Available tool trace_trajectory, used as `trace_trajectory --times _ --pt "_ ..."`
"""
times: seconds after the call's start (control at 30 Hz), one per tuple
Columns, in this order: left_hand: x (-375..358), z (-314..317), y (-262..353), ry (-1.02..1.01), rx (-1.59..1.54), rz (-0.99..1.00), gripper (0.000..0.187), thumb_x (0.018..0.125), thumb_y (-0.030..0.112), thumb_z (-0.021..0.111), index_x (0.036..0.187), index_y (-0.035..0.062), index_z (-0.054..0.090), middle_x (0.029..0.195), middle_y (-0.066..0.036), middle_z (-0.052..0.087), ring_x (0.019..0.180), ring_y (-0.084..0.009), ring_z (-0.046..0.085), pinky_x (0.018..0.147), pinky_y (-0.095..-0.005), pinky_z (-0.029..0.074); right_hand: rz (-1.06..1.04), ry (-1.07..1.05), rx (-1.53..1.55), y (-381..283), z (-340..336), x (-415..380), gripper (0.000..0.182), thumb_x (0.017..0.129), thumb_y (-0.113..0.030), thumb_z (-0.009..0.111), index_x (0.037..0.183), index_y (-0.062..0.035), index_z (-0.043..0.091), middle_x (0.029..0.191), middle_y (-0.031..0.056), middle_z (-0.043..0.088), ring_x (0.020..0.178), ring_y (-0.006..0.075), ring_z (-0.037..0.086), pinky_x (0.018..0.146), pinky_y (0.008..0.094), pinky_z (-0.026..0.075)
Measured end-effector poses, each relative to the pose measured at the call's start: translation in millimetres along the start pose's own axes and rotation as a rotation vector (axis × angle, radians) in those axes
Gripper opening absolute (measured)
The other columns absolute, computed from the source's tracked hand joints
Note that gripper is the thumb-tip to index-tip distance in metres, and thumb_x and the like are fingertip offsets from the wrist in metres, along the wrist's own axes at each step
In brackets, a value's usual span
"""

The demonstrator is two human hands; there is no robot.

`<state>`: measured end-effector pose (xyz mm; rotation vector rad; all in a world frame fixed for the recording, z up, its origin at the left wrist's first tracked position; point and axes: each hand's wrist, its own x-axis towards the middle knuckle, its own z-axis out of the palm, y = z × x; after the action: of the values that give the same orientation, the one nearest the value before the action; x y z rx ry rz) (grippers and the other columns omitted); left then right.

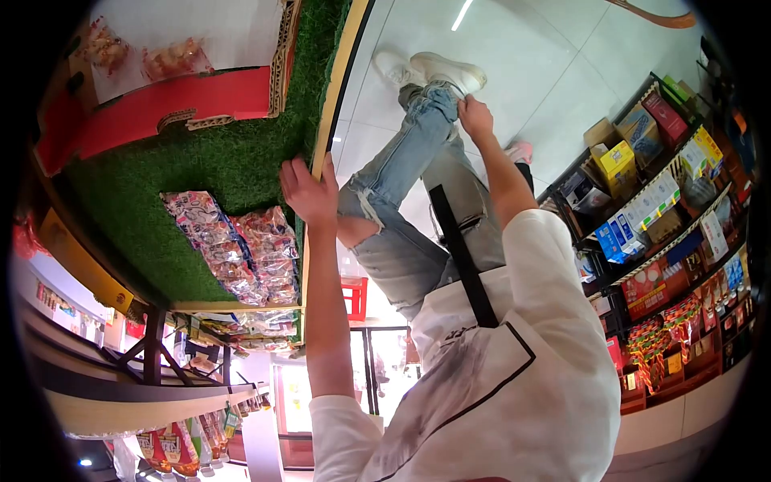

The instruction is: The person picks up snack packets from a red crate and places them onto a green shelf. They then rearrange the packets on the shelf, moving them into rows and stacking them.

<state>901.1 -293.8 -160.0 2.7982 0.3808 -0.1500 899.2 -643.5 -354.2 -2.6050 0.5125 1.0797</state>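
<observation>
My left hand is closed over the wooden edge of a display lined with green artificial turf, its thumb on the floor side. Beside it on the turf lie packs of small wrapped snacks. Near the cuff of the light blue torn jeans, by a white shoe, my right hand is closed. Its fingertips pinch something thin, too small to make out. One leg is raised and crossed over the other.
A red and white cardboard box with bagged items stands on the turf. At the right, shelves hold boxes and packets. Pale floor tiles lie ahead. A pink shoe shows beyond my right forearm, and a red crate stands behind my left forearm.
</observation>
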Motion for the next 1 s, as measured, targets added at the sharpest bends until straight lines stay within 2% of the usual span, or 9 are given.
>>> trace_trajectory --times 0.03,0.13,0.33,0.47,0.57,0.77,0.87,0.97,1.0 --pt "0.0 -1.1 1.2 0.0 0.001 0.002 0.041 0.084 0.037 0.063 0.091 -0.0011 0.052 0.084 -0.018 0.048 0.077 -0.0393 0.051 0.064 -0.0483 0.042 -0.044 -0.112 -0.031 5.6 -3.7 4.6 0.038 0.089 -0.036 0.04 0.092 -0.0045 0.061 0.087 0.0243 0.065 0.083 0.0418 0.062 0.076 0.0505 0.049" --pt "4.2 -0.5 4.3 0.015 0.002 0.013 0.041 0.084 0.038 0.063 0.091 -0.0008 0.052 0.083 -0.018 0.048 0.076 -0.0388 0.051 0.064 -0.0481 0.042 -0.238 -0.283 -0.063 17.9 -9.7 16.7 0.036 0.087 -0.034 0.041 0.09 -0.005 0.063 0.087 0.0235 0.065 0.084 0.0413 0.062 0.079 0.0495 0.049" --pt "1.8 -3.6 4.4 -0.012 0.011 0.008 0.04 0.085 0.037 0.062 0.091 -0.0008 0.052 0.084 -0.017 0.049 0.076 -0.0384 0.051 0.063 -0.0475 0.042 -0.389 -0.296 0.107 4.6 -16.6 0.3 0.031 0.086 -0.027 0.044 0.086 -0.0025 0.063 0.083 0.0229 0.063 0.081 0.0424 0.059 0.077 0.0467 0.047" --pt "2.2 -3.6 3.5 -0.001 0.015 0.018 0.039 0.085 0.037 0.062 0.091 -0.0008 0.052 0.084 -0.017 0.049 0.077 -0.0384 0.051 0.063 -0.0471 0.043 -0.426 -0.309 0.082 4.4 -15.7 13.0 0.029 0.086 -0.026 0.045 0.091 -0.0022 0.061 0.083 0.0233 0.063 0.081 0.0421 0.059 0.076 0.0472 0.047" --pt "0.2 -6.6 6.2 -0.022 0.016 -0.001 0.039 0.085 0.036 0.062 0.091 -0.0009 0.053 0.084 -0.018 0.049 0.077 -0.0385 0.051 0.064 -0.0472 0.043 -0.441 -0.354 -0.04 9.8 -19.6 30.2 0.03 0.086 -0.028 0.045 0.095 -0.004 0.061 0.093 0.0216 0.063 0.087 0.0392 0.06 0.08 0.0467 0.048" --pt "4.0 -7.7 7.6 -0.009 0.009 0.026 0.04 0.086 0.034 0.063 0.089 -0.0042 0.051 0.083 -0.02 0.049 0.077 -0.0407 0.052 0.063 -0.0479 0.043 -0.462 -0.052 0.008 20.0 -0.6 24.7 0.019 0.088 -0.019 0.049 0.098 -0.0063 0.059 0.102 0.0163 0.057 0.096 0.036 0.057 0.084 0.0428 0.047" --pt "3.0 -5.7 4.0 -0.01 0.013 0.011 0.039 0.085 0.034 0.063 0.09 -0.0024 0.052 0.083 -0.019 0.049 0.077 -0.0394 0.052 0.064 -0.0474 0.043 -0.388 0.009 0.266 18.5 1.3 15.2 0.02 0.086 -0.016 0.056 0.101 -0.0023 0.058 0.102 0.017 0.058 0.088 0.0351 0.06 0.077 0.0408 0.05" --pt "1.1 -3.4 2.1 -0.012 0.018 0.005 0.038 0.084 0.035 0.064 0.09 -0.0015 0.052 0.084 -0.018 0.049 0.078 -0.0388 0.051 0.065 -0.0472 0.043 -0.165 0.16 0.54 7.6 -2.5 4.9 0.021 0.083 -0.014 0.062 0.098 -0.0006 0.059 0.1 0.0171 0.059 0.085 0.0334 0.061 0.077 0.0376 0.051" --pt "1.3 -3.5 1.7 -0.009 0.021 0.008 0.039 0.084 0.035 0.064 0.09 -0.0016 0.052 0.084 -0.018 0.049 0.078 -0.0388 0.051 0.065 -0.0472 0.043 -0.185 0.177 0.524 5.8 -4.2 4.7 0.021 0.082 -0.015 0.062 0.098 0.0 0.06 0.099 0.0176 0.06 0.084 0.0334 0.061 0.076 0.0378 0.051"
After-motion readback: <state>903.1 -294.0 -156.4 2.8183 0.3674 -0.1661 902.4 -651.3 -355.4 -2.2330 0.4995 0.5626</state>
